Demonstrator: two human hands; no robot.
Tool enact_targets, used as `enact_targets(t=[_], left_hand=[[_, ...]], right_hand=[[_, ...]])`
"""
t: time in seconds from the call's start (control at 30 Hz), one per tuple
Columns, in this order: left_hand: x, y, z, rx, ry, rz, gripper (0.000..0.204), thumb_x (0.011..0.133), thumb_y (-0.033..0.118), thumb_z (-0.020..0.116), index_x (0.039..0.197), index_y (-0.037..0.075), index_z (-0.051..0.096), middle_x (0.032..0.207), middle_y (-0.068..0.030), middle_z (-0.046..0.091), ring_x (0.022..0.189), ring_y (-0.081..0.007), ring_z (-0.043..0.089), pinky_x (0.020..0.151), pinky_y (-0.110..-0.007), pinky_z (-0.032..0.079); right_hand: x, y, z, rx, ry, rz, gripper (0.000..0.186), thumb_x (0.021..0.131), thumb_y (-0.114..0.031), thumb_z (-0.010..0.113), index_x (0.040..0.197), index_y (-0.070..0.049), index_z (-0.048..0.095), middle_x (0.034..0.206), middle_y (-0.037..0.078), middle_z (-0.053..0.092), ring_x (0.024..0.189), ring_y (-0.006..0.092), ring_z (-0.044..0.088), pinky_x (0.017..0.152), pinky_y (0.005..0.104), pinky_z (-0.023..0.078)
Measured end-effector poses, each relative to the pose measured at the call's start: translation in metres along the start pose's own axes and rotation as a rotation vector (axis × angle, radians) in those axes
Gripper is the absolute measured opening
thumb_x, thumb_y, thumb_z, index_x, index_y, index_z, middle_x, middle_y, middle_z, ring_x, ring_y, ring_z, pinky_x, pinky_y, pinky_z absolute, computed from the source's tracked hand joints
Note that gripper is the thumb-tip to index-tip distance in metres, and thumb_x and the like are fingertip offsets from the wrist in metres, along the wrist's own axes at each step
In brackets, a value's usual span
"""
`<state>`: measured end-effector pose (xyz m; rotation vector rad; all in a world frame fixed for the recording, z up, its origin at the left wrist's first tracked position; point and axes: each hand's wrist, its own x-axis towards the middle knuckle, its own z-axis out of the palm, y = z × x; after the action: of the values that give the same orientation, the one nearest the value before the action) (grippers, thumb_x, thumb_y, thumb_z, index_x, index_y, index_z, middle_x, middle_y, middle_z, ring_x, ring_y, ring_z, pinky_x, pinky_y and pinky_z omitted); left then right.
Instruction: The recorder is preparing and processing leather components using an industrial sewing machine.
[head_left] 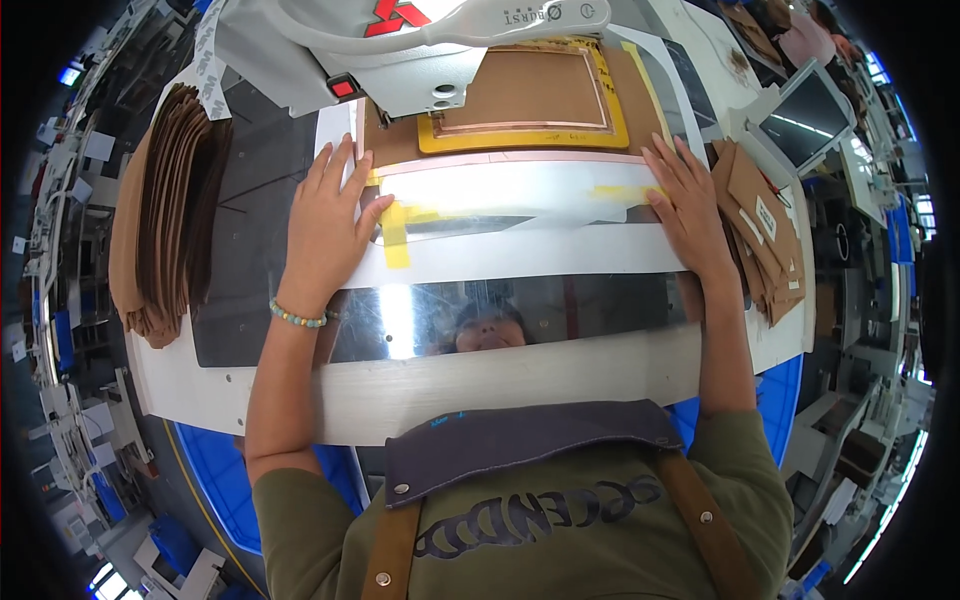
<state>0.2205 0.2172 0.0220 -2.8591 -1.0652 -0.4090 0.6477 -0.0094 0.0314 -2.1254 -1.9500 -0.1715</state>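
Observation:
My left hand lies with its fingers stretched out along the left edge of a brown panel; its thumb is beside a strip of yellow tape. On the opposite side my right hand rests open, fingers spread over the panel's right edge, thumb on the silvery-white strip along the near side. Neither hand grips anything. Between and beyond them, a yellow rectangular frame sits on the panel around a brown inner piece. The machine head hides the frame's far left part.
A white machine head with a red button overhangs the work. Folded brown pieces are stacked at left; flat brown pieces lie at right by a dark screen. A shiny metal plate lines the near side. Blue bins stand below the table.

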Motion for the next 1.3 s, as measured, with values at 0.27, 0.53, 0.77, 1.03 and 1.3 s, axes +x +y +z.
enact_targets(t=[0.27, 0.53, 0.77, 1.03, 1.3], left_hand=[[0.004, 0.004, -0.005, -0.059, -0.037, 0.07, 0.058, 0.102, 0.033, 0.067, 0.157, 0.017, 0.057, 0.171, -0.0146, 0.039, 0.158, -0.0418, 0.031, 0.126, -0.052, 0.031], [0.007, 0.005, -0.001, -0.098, 0.001, 0.079, 0.058, 0.101, 0.037, 0.069, 0.156, 0.019, 0.059, 0.171, -0.0145, 0.039, 0.158, -0.0404, 0.033, 0.125, -0.053, 0.033], [0.006, 0.004, -0.004, -0.107, -0.021, 0.085, 0.056, 0.101, 0.025, 0.069, 0.155, 0.016, 0.059, 0.172, -0.0136, 0.038, 0.158, -0.0411, 0.032, 0.126, -0.052, 0.03], [0.006, 0.003, -0.003, -0.112, -0.07, 0.074, 0.053, 0.108, 0.024, 0.057, 0.16, 0.014, 0.053, 0.172, -0.0144, 0.039, 0.16, -0.0387, 0.03, 0.13, -0.05, 0.022], [0.01, 0.008, -0.002, -0.14, -0.073, 0.082, 0.053, 0.109, 0.031, 0.058, 0.159, 0.015, 0.054, 0.171, -0.0143, 0.04, 0.159, -0.0378, 0.032, 0.128, -0.051, 0.025]], right_hand=[[0.003, 0.001, 0.006, 0.156, 0.107, -0.001, 0.054, 0.111, -0.043, 0.05, 0.156, -0.013, 0.056, 0.167, 0.008, 0.047, 0.158, 0.0346, 0.034, 0.129, 0.0521, 0.023], [-0.001, 0.005, 0.001, 0.083, 0.037, -0.002, 0.055, 0.111, -0.043, 0.051, 0.156, -0.011, 0.055, 0.167, 0.008, 0.047, 0.158, 0.0353, 0.033, 0.129, 0.0523, 0.022], [-0.003, 0.009, 0.007, -0.019, 0.036, 0.014, 0.054, 0.11, -0.043, 0.053, 0.154, -0.01, 0.056, 0.167, 0.009, 0.047, 0.157, 0.0341, 0.034, 0.128, 0.0538, 0.024], [-0.004, 0.01, 0.011, 0.05, 0.06, -0.007, 0.057, 0.111, -0.049, 0.052, 0.154, -0.011, 0.057, 0.167, 0.01, 0.046, 0.158, 0.0321, 0.034, 0.129, 0.0541, 0.023], [-0.009, 0.012, 0.014, 0.057, 0.081, 0.028, 0.058, 0.11, -0.049, 0.053, 0.153, -0.01, 0.057, 0.165, 0.011, 0.048, 0.157, 0.032, 0.034, 0.129, 0.0564, 0.023]])
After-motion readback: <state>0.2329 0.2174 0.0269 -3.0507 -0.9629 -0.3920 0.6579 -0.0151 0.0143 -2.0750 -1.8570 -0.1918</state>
